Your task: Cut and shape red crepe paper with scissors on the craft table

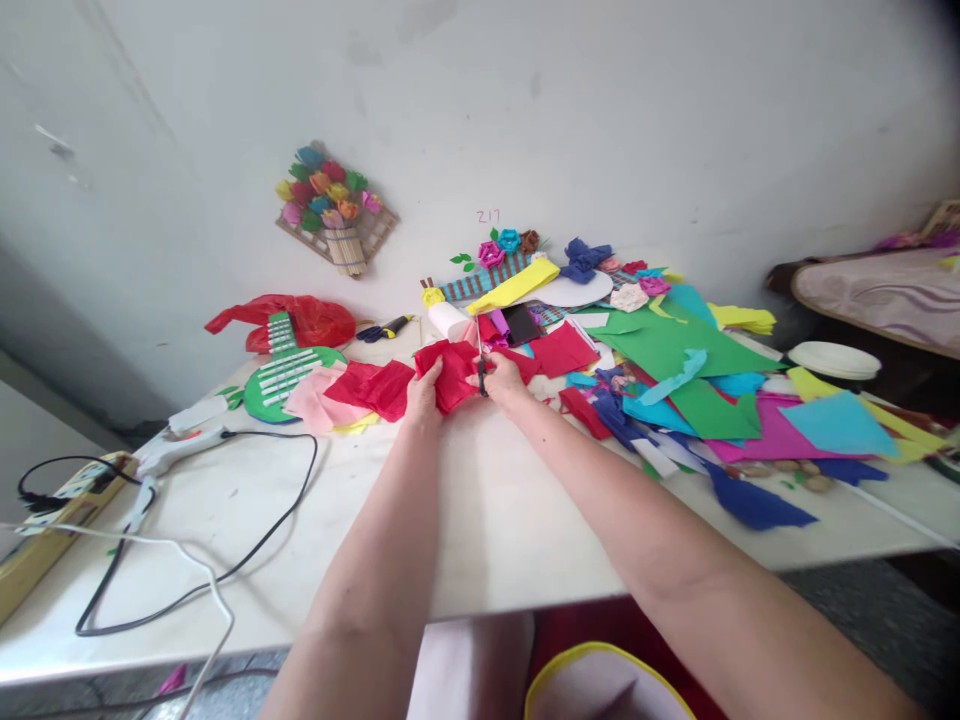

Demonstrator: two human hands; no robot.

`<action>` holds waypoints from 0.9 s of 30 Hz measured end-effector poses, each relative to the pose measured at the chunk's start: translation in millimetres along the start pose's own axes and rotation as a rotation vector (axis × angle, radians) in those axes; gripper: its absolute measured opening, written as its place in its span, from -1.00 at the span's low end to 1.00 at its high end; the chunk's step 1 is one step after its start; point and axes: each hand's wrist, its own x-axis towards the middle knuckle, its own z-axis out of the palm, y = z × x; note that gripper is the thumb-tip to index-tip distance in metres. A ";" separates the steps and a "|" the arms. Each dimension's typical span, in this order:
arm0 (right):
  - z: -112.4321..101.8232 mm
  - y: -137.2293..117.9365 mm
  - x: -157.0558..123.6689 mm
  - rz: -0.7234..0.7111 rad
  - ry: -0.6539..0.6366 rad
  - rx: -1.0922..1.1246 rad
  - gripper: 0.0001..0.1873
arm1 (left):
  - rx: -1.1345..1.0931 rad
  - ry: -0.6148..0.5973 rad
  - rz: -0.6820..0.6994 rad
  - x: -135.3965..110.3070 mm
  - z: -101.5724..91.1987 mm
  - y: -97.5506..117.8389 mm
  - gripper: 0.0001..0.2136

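Over the middle of the white table, my left hand (425,393) is closed on a sheet of red crepe paper (454,372). My right hand (503,380) grips a pair of scissors (482,368) by the dark handles, blades pointing away from me. The blades stand upright at the right edge of the red paper; whether they are apart is too small to tell. More red paper (373,388) lies just left of my left hand, over a pale pink sheet (317,401). Another red piece (564,350) rests beyond my right hand.
A glue gun (180,450) and its black cable lie at left beside a power strip (71,500). A green guitar-shaped craft (292,375) and red plastic bag (300,318) sit behind. Coloured paper scraps (675,345) cover the right side. A paper-flower decoration (334,205) hangs on the wall.
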 end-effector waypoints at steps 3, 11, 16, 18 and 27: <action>-0.1 3.6 2.5 -0.007 -0.010 -0.022 -0.63 | 0.004 0.026 0.038 1.4 -1.8 2.1 -0.80; -0.2 2.9 1.3 -0.016 -0.024 -0.053 -0.63 | 0.013 0.024 0.133 5.4 -7.0 3.1 -0.85; -0.6 3.3 0.5 -0.024 -0.027 -0.048 -0.64 | 0.023 0.006 0.091 5.3 -7.8 2.9 -0.88; 0.1 6.4 1.7 -0.044 -0.028 -0.061 -0.64 | 0.022 0.025 0.053 4.7 -7.5 3.7 -0.91; 0.1 11.3 2.4 -0.057 -0.101 -0.108 -0.63 | 0.027 0.004 0.028 2.1 -6.3 7.6 -0.93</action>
